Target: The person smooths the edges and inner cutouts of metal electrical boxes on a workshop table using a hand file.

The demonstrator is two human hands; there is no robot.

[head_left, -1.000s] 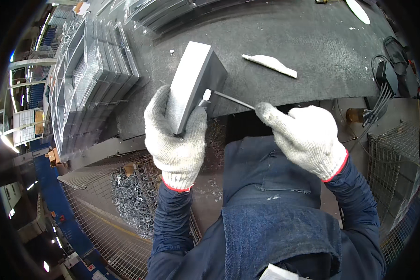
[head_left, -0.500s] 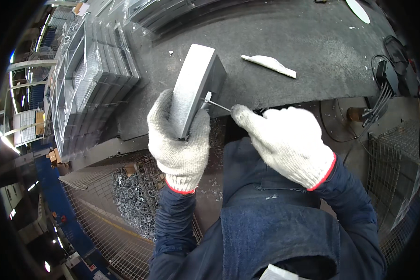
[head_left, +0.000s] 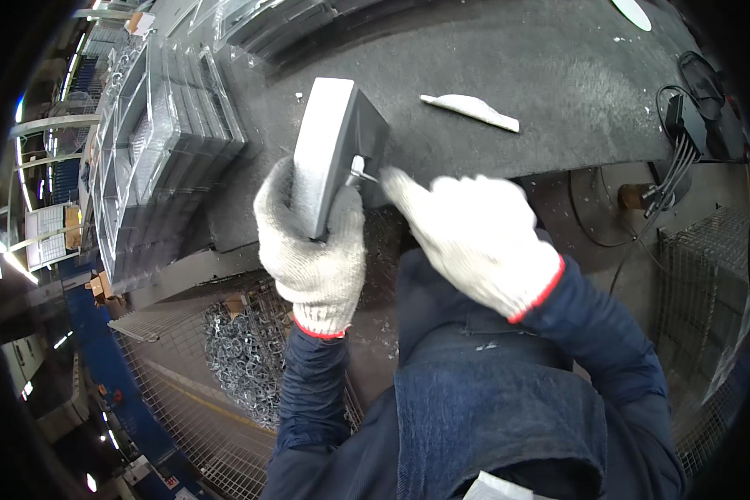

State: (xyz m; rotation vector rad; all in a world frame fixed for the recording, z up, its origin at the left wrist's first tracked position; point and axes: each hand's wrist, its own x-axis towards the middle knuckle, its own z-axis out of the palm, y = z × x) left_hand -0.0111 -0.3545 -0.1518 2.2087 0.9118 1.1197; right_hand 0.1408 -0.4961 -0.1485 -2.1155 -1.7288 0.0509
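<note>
My left hand [head_left: 312,246], in a white knit glove, grips a flat grey metal casting [head_left: 329,146] and holds it on edge over the front of the dark workbench [head_left: 558,75]. My right hand [head_left: 475,237], also gloved, holds a thin metal tool [head_left: 365,173] whose tip is pushed against the side of the casting. Most of the tool's shaft is hidden behind my right glove. My dark blue sleeves and jacket fill the lower middle of the view.
Clear plastic trays [head_left: 154,154] are stacked at the left of the bench. A white scrap [head_left: 471,111] lies on the mat beyond the casting. A wire-mesh bin of metal scrap pieces [head_left: 242,358] stands below left; cables [head_left: 683,158] and a wire basket [head_left: 708,275] are at right.
My right hand has slid left toward the casting, driving the thin tool in until little of its shaft shows. The left hand has kept its hold on the casting.
</note>
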